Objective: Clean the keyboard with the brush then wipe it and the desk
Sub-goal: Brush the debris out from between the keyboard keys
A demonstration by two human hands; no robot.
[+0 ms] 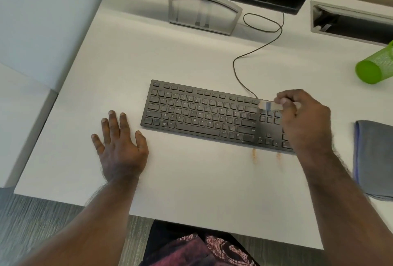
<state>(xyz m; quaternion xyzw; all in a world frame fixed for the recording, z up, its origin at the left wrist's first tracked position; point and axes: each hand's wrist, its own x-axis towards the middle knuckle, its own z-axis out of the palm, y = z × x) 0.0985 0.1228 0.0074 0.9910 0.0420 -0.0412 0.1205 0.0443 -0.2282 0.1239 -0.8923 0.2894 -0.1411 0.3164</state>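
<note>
Keyboard (214,115): brushing underway at right end; right hand (302,117) pinches blurred brush (269,105). Left hand (119,140) flat, fingers spread, on desk (191,57). Cloth (374,155) far right, unused; wiping outstanding.

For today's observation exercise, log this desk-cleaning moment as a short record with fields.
right hand: right hand grips a small brush, blurred, over the keyboard's right end
left hand: left hand rests flat on the desk, left of the keyboard
cloth: folded grey cloth lies at the desk's right edge, untouched
stains: orange marks on the desk beside the keyboard's near edge
</note>
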